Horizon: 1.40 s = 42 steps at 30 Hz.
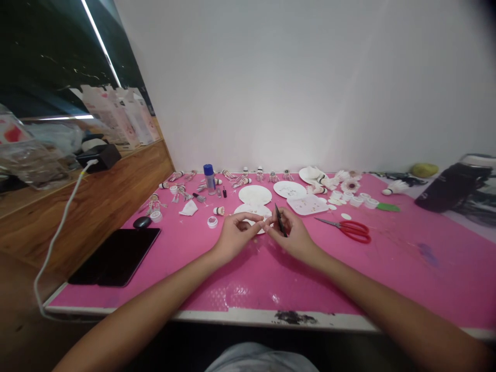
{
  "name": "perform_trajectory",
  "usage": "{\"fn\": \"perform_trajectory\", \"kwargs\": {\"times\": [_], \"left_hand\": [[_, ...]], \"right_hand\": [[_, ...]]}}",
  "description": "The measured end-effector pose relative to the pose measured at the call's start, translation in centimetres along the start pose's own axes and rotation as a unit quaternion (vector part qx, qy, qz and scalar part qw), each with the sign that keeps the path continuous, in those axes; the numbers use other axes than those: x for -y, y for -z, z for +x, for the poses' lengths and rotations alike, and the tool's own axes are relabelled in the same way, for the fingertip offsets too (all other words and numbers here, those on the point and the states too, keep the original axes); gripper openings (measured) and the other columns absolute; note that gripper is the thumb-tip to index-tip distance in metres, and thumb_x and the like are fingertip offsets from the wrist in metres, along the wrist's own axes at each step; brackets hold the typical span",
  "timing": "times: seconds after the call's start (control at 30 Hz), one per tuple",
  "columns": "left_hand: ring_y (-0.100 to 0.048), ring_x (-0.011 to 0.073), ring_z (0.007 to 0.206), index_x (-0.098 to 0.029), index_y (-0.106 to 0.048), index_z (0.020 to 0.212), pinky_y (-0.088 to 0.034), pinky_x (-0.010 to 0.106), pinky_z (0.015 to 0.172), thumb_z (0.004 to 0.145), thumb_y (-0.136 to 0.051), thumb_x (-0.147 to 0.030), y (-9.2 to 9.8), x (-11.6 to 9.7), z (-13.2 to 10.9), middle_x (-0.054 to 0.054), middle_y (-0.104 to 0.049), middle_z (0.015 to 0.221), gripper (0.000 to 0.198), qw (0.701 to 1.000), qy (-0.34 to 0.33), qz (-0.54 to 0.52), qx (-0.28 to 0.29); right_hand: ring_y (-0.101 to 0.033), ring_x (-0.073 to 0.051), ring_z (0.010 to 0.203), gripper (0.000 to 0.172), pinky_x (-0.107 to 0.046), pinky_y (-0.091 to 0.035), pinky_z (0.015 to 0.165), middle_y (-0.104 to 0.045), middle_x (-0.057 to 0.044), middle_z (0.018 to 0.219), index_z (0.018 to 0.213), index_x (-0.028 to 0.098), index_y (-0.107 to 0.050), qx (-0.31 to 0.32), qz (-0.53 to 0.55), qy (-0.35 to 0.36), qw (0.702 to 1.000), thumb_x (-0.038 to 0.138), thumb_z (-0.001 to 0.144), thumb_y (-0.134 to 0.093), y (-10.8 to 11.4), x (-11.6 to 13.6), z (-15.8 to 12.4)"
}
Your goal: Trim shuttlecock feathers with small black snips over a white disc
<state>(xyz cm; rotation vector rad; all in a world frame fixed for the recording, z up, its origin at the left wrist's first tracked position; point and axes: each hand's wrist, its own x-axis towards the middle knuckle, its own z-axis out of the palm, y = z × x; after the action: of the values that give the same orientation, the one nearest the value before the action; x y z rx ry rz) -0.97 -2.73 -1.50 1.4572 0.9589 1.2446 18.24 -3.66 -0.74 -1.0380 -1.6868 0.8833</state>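
My left hand point(234, 235) is closed in a pinch, its thumb and index fingertips meeting those of my right hand. Whatever lies between the fingertips is too small to make out. My right hand point(292, 235) grips slim black tweezers point(279, 219), their pointed end tilted up and away from me. Just behind the fingers lies a white round disc point(242, 210) with tiny bits on it, partly covered by my hands. A small shuttlecock point(219, 211) and a little open white pot point(212, 222) are left of my left hand.
Red-handled scissors point(354, 231) lie to the right, near a white tray point(308, 205) and small white lids point(346, 216). A glue bottle point(210, 181) stands behind. Several shuttlecocks line the wall. A black tablet point(116, 257) lies left; a dark bottle point(451, 186) is far right.
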Motion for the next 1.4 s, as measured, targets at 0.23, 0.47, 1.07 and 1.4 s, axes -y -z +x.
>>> {"fn": "perform_trajectory", "kwargs": {"times": [0.23,0.47,1.07,1.4], "left_hand": [[-0.053,0.0081,0.049,-0.013,-0.079,0.092,-0.041,0.021,0.047,0.076,-0.086,-0.05,0.1,-0.2,0.3,0.004,-0.072,0.07,0.041,0.998,0.045,-0.032,0.01],[-0.05,0.007,0.045,-0.012,-0.076,0.094,-0.038,0.02,0.042,0.076,-0.086,-0.051,0.3,-0.2,0.5,0.001,-0.068,0.066,0.044,0.995,0.073,-0.053,0.045],[-0.041,0.0047,0.046,-0.014,-0.069,0.094,-0.031,0.021,0.045,0.081,-0.081,-0.058,0.3,0.5,0.5,-0.002,-0.062,0.068,0.047,0.987,0.058,-0.083,0.125],[-0.052,0.0054,0.044,-0.012,-0.073,0.1,-0.039,0.021,0.045,0.074,-0.087,-0.057,0.5,0.4,0.7,0.006,-0.074,0.082,0.054,0.985,0.07,-0.082,0.131]], "right_hand": [[-0.049,-0.013,0.064,0.029,-0.029,-0.04,0.06,-0.066,-0.001,0.089,0.093,0.023,-0.053,0.023,0.012,-0.002,1.0,0.042,0.089,-0.074,0.0,-0.2,0.0],[-0.049,-0.013,0.066,0.027,-0.029,-0.04,0.063,-0.058,0.002,0.084,0.096,0.023,-0.053,0.042,0.039,0.005,0.998,0.036,0.088,-0.076,0.1,-0.8,0.0],[-0.045,-0.015,0.073,0.031,-0.029,-0.039,0.067,-0.048,0.003,0.081,0.09,0.023,-0.049,0.091,0.028,0.013,0.995,0.038,0.088,-0.076,0.1,-0.9,-0.1],[-0.044,-0.015,0.071,0.029,-0.029,-0.04,0.066,-0.048,0.002,0.081,0.091,0.023,-0.052,0.093,0.011,0.012,0.996,0.042,0.09,-0.074,0.1,-1.0,-0.3]]}}
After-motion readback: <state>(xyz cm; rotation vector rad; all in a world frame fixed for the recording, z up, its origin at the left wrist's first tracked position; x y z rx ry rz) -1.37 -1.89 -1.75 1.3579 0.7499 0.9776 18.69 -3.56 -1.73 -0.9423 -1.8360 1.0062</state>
